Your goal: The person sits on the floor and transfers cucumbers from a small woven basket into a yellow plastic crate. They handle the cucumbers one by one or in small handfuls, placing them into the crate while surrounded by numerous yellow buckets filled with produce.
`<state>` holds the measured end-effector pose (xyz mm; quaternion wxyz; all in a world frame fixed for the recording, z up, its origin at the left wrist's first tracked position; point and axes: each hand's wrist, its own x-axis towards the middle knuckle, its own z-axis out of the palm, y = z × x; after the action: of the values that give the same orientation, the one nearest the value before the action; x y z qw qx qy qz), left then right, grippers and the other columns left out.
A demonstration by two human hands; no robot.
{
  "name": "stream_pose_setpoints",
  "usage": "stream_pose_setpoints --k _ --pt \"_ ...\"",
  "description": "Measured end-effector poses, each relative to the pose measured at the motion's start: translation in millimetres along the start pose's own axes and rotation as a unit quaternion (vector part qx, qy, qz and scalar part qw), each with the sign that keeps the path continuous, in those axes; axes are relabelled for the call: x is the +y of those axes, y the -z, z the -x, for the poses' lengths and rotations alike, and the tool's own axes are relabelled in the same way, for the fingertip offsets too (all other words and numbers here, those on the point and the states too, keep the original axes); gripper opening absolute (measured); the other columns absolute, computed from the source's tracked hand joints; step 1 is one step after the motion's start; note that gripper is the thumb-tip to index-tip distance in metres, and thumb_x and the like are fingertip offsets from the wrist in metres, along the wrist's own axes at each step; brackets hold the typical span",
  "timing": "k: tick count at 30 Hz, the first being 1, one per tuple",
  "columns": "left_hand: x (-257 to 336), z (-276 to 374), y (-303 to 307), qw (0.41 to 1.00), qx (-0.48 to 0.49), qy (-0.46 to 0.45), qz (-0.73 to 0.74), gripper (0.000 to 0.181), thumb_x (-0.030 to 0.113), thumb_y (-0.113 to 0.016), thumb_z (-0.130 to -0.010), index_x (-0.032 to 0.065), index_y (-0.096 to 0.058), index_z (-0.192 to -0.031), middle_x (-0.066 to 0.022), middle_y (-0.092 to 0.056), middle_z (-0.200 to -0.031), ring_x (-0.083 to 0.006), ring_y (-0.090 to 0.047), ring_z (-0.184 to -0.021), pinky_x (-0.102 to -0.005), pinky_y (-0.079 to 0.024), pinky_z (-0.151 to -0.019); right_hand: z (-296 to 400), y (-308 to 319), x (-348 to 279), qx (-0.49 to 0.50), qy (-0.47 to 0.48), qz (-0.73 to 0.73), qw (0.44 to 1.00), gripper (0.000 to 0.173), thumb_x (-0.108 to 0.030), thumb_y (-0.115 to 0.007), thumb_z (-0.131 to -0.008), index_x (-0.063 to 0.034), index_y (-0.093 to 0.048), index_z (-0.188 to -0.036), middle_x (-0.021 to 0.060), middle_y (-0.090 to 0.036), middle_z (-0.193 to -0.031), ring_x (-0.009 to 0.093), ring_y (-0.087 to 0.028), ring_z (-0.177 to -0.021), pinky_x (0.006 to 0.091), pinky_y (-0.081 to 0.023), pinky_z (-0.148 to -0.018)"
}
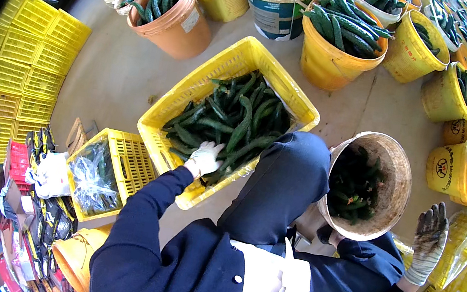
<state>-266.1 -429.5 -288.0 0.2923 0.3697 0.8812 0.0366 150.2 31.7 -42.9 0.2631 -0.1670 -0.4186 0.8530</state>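
My left hand [205, 158], in a white glove, rests with spread fingers on dark green cucumbers [241, 122] at the near edge of a yellow plastic crate [168, 95]. A clear plastic liner shows along the crate's rim. The cucumbers lie heaped in many directions inside it. My right hand [430, 243], in a striped glove with grey-stained fingers, is held out at the right with its fingers extended and nothing in it. Nearest to it is a whitish, dirty bucket [395, 184], tilted, with more cucumbers [356, 187] deep inside.
Buckets of cucumbers, among them an orange one [179, 24] and a heaped yellow one [340, 67], line the far side and right. A second yellow crate [133, 167] with bagged cucumbers stands left. Yellow crates [23, 69] are stacked beyond. My knee [293, 168] juts between crate and bucket.
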Motion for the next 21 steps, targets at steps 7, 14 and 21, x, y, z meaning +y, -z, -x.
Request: stream_pose_setpoints --k 7,14,21 --pt "-28.7 74.2 -0.8 0.984 -0.041 -0.06 -0.165 0.078 0.015 -0.069 -0.066 0.0127 -0.039 -0.138 -0.0147 -0.047 -0.126 -0.0336 -0.045 -0.116 -0.0471 -0.046 -0.087 51.4 3.0 -24.5 0.076 -0.007 0.096 0.992 0.062 -0.037 -0.048 -0.095 -0.0038 -0.029 -0.143 0.0134 -0.042 -0.139 0.021 -0.043 -0.127 0.038 -0.03 -0.111" --pt "-26.7 37.1 -15.0 0.958 -0.114 -0.036 -0.261 0.05 0.02 -0.067 -0.069 0.0154 -0.058 -0.118 -0.0134 -0.051 -0.12 -0.0328 -0.046 -0.117 -0.0487 -0.046 -0.087 39.2 -5.5 -4.3 0.141 0.039 0.104 0.984 0.065 -0.04 -0.049 -0.093 0.0 -0.031 -0.141 0.0153 -0.047 -0.133 0.025 -0.048 -0.12 0.0405 -0.035 -0.107" --pt "-32.9 14.8 23.3 0.883 -0.424 -0.118 -0.162 0.047 0.04 -0.064 -0.072 0.0143 -0.066 -0.112 -0.0153 -0.061 -0.118 -0.0313 -0.057 -0.108 -0.0396 -0.046 -0.091 4.0 -33.5 -10.3 0.111 -0.008 0.067 0.992 0.049 -0.033 -0.052 -0.094 0.0015 -0.047 -0.129 0.0171 -0.059 -0.114 0.027 -0.059 -0.104 0.0404 -0.046 -0.096"
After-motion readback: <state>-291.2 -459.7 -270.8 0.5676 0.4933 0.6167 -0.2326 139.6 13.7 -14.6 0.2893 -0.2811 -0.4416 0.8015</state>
